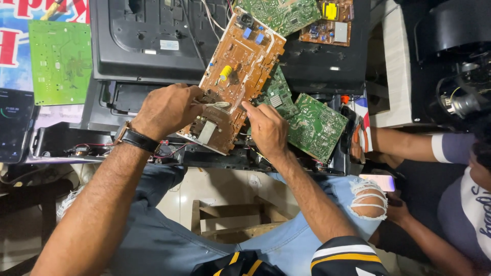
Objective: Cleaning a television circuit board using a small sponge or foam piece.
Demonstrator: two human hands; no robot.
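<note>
A brown circuit board [240, 66] lies tilted over black casings in front of me. My left hand [166, 110], with a black watch on its wrist, grips a thin metal tool [215, 104] whose tip rests on the board's lower part. My right hand [266, 128] presses fingertips against the board's right edge, beside a green circuit board [314, 125]. Whether the right hand pinches anything is hidden.
A flat green board [60, 61] and a dark phone [14, 122] lie at the left. More circuit boards [307, 15] sit at the top. A large black casing [153, 41] is behind. Another person's arm [404, 143] reaches in from the right, holding a phone [378, 181].
</note>
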